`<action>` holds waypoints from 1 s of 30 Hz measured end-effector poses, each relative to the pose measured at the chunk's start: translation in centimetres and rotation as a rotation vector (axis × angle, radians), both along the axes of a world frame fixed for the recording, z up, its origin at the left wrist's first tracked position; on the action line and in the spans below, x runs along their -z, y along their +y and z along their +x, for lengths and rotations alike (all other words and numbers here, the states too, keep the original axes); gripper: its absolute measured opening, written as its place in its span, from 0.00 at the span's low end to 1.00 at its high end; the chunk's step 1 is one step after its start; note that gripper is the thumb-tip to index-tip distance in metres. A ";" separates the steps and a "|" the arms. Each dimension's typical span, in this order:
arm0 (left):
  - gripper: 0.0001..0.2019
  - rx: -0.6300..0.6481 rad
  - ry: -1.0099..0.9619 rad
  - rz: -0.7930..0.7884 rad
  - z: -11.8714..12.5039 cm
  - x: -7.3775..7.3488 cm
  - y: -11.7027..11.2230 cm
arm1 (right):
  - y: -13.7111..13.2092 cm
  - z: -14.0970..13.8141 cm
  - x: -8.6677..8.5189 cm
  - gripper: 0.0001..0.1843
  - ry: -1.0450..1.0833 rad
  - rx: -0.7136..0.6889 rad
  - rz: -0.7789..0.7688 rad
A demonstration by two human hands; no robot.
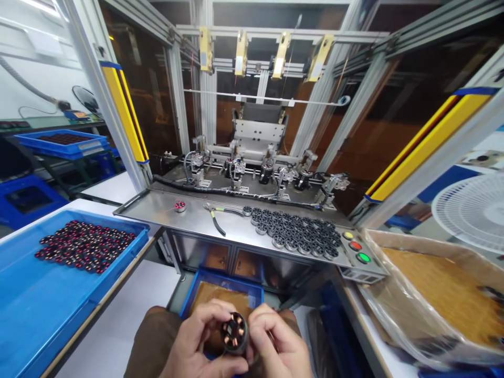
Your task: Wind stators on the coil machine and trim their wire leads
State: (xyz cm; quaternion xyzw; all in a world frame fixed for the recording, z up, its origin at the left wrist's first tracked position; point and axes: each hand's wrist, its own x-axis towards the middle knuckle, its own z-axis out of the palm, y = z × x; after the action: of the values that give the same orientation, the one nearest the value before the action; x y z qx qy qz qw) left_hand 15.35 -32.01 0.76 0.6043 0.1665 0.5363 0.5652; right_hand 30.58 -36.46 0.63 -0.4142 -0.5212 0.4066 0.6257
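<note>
The left hand has its fingers clamped around a dark round motor part with copper windings, held above the person's lap with its wound face turned up to the camera. The right hand is just beside it, thumb and fingertips drawn in close to the part's side; whether they grip anything between them cannot be told. Beyond the hands sits a blue plastic bin with a brown bottom. To the left, a large shallow blue plastic tray carries a dense group of dark round parts with red and copper coils; to the right stands a carton lined with clear plastic. On the brushed-metal counter ahead, a control box with yellow, red and green buttons is near a packed cluster of black ring-shaped parts. Green-and-black-handled pliers lie left of the cluster, and a single red-and-silver round part farther left. Behind them are metal machine fixtures, with four yellow box-shaped units mounted high above.
</note>
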 end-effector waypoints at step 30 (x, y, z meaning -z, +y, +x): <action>0.29 -0.233 0.144 0.176 -0.8 -0.1 -0.3 | 0.2 -0.9 0.5 0.20 0.341 -0.149 -0.317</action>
State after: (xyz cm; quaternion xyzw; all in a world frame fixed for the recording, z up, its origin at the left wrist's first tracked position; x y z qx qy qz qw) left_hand 14.56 -32.31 0.83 0.6649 0.2278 0.5663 0.4305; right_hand 29.69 -36.24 0.09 -0.3932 -0.3668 0.5923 0.6000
